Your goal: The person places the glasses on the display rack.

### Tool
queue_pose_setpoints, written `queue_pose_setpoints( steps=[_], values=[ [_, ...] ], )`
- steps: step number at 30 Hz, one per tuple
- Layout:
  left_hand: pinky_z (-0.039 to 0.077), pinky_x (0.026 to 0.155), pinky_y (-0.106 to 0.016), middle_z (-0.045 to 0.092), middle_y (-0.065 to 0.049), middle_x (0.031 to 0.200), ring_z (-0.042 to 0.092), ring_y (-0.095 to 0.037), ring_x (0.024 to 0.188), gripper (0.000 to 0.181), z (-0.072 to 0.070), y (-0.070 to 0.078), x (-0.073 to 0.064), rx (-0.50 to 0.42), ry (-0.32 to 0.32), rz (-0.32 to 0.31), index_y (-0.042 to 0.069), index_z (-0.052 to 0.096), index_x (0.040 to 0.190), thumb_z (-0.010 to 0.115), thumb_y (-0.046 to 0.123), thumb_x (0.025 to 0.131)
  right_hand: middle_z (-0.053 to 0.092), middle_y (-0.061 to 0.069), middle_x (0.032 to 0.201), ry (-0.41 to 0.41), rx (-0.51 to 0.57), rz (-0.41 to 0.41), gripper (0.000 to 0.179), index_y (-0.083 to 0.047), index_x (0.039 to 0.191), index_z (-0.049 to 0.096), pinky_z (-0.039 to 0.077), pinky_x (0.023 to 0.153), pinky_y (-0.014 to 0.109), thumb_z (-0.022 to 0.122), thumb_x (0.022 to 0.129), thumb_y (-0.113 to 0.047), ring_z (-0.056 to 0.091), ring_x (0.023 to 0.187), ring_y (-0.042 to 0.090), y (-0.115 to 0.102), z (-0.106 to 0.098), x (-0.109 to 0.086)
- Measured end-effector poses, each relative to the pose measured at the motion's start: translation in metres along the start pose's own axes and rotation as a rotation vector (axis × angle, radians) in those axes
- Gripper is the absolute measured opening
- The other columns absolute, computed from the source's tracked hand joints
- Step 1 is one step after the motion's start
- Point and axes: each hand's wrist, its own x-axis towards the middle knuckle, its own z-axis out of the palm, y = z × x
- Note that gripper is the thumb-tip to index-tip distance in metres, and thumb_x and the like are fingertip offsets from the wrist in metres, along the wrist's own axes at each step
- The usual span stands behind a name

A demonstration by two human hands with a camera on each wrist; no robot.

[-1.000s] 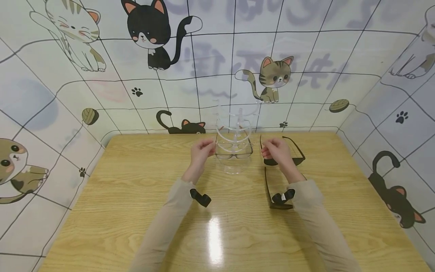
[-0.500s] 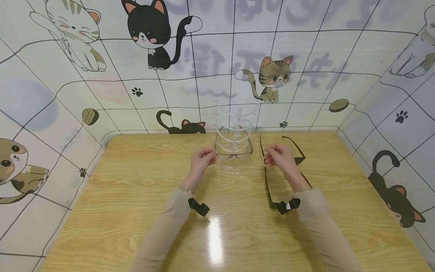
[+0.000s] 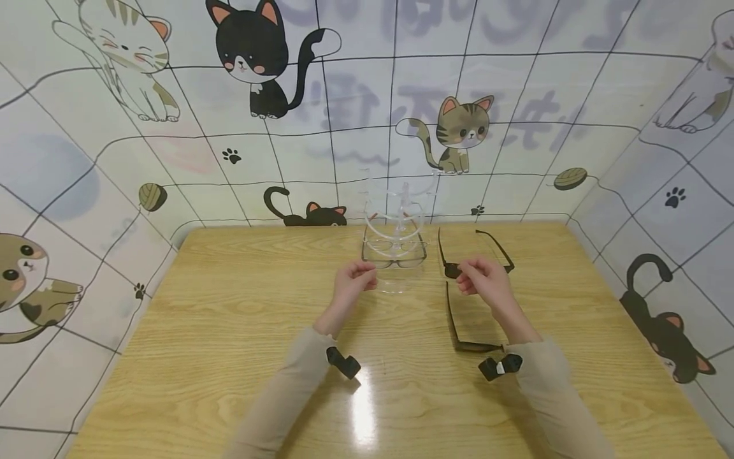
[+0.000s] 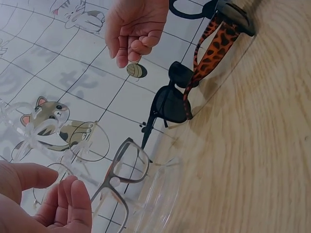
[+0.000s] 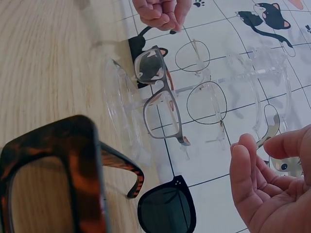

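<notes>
A clear display stand (image 3: 394, 291) holds grey-framed glasses (image 5: 176, 107) and, above them, round thin-wire glasses (image 5: 206, 103). My left hand (image 3: 351, 285) hovers in front of the stand's lower left, overlapping a corner of the grey frame in the head view. Its fingers are loosely bent with nothing between them. To the right, my right hand (image 3: 487, 284) hangs over two pairs on the table, its fingers also loosely curled and holding nothing. Behind it lie black sunglasses (image 4: 170, 103), partly covered by that hand in the head view. Tortoiseshell-framed glasses (image 5: 86, 160) lie closer, temples pointing backward.
The wooden table (image 3: 229, 319) ends at a backdrop (image 3: 355, 95) printed with cartoon cats and grid lines, which also rises on both sides. Black wrist cameras are strapped over both sleeves (image 3: 545, 363). The stand's upper arms (image 3: 401, 192) are transparent and faint against the backdrop.
Both hands have drawn back toward me from beside the stand and sunglasses, the left also shifting slightly right, the right further right. More of the tortoiseshell pair shows now. The glasses have stayed put.
</notes>
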Motion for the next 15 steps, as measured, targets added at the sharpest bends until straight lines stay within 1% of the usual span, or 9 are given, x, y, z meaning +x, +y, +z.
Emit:
queue_pose_setpoints(
  steps=[3,7,10,13,15],
  values=[
    [0.053,0.061,-0.02,0.063,-0.006,0.079,0.059,-0.007,0.063,0.015,0.003,-0.003,-0.003,0.001,-0.015,-0.005,-0.01,0.061,0.1,0.061,-0.003,0.087,0.065,0.006,0.078,0.006,-0.002,0.014,0.036,0.011,0.113,0.053,0.057,0.063,0.03,0.052,0.097,-0.021,0.063,0.063,0.009,0.002,-0.003,-0.005],
    [0.054,0.062,-0.022,0.061,-0.001,0.074,0.059,-0.007,0.062,0.017,0.009,-0.007,-0.006,0.011,-0.039,-0.009,-0.012,0.06,0.101,0.061,-0.003,0.086,0.065,0.006,0.078,0.01,-0.012,0.024,0.036,0.011,0.112,0.053,0.057,0.063,0.03,0.052,0.097,-0.022,0.064,0.064,0.011,0.005,-0.006,-0.011],
    [0.054,0.063,-0.022,0.061,0.0,0.073,0.059,-0.007,0.062,0.017,0.013,-0.011,-0.008,0.017,-0.057,-0.01,-0.012,0.06,0.101,0.061,-0.003,0.087,0.064,0.002,0.077,0.01,-0.025,0.032,0.036,0.011,0.112,0.053,0.056,0.063,0.03,0.052,0.097,-0.022,0.064,0.065,0.011,0.008,-0.009,-0.016],
    [0.054,0.062,-0.021,0.062,-0.002,0.076,0.059,-0.006,0.062,0.018,0.016,-0.013,-0.009,0.007,-0.074,-0.022,-0.012,0.059,0.102,0.061,-0.003,0.087,0.064,0.002,0.076,0.014,-0.03,0.036,0.038,0.011,0.113,0.053,0.056,0.063,0.029,0.052,0.097,-0.023,0.063,0.065,0.01,0.011,-0.011,-0.02],
    [0.054,0.062,-0.02,0.064,-0.009,0.079,0.059,-0.006,0.062,0.019,0.019,-0.014,-0.01,-0.001,-0.088,-0.028,-0.013,0.059,0.103,0.06,-0.004,0.087,0.064,0.002,0.076,0.017,-0.033,0.034,0.04,0.012,0.114,0.052,0.056,0.063,0.028,0.052,0.097,-0.024,0.063,0.065,0.009,0.013,-0.013,-0.023]
  ],
)
